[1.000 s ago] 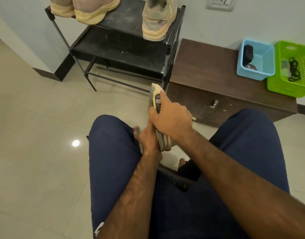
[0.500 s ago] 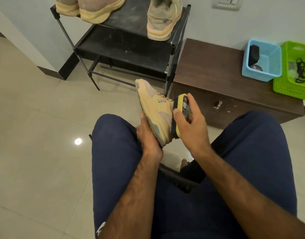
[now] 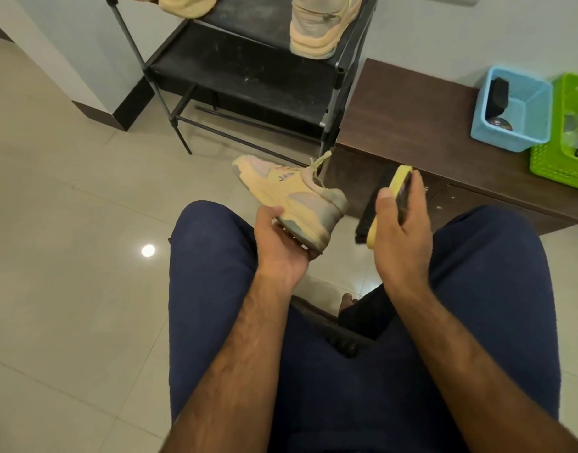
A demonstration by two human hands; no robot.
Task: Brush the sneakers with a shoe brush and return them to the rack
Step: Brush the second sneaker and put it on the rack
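The left hand (image 3: 279,248) holds the sneaker (image 3: 292,197) by its sole at the heel end, up in the air near the front edge of the rack (image 3: 248,70), so it may tip and drop if the right hand (image 3: 403,233), gripping the brush (image 3: 374,214), rubs it too hard.

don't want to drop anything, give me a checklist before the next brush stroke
1. Left hand grips sneaker under the sole: ok.
2. Right hand holds brush: ok.
3. Bristles face the sneaker: ok.
4. Brush touching sneaker: not ok, there is a gap.
5. Sneaker's far side clean: cannot tell, hidden.
6. Room on rack beside the shelved sneaker: ok.
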